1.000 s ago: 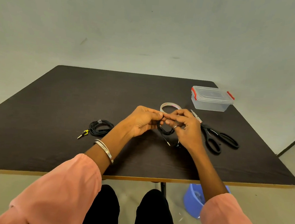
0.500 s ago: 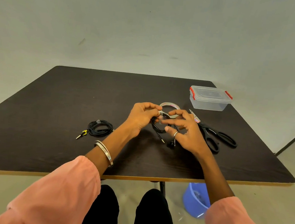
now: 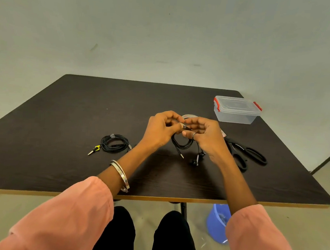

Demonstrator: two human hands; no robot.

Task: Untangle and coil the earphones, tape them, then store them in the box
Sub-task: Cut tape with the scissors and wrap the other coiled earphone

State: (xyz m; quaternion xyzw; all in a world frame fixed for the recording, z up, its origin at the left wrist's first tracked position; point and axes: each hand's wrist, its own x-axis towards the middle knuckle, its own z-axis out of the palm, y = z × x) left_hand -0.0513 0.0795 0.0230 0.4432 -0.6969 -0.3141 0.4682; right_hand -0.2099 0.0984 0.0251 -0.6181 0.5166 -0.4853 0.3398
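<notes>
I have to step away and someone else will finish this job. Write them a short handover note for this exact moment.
Left hand and right hand: both pinch the top of the held earphones above the table; the coil hangs below with plug and earbuds dangling. Whether tape is on it cannot be seen.
Tape roll lies just behind the hands; scissors to the right.
Box is far right, lid closed.
Done: another coiled pair lies to the left.
Left: tape the held coil, open the box, store both.

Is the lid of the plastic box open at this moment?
No, the clear lid sits flat on the plastic box, and nothing holds it up.
</notes>
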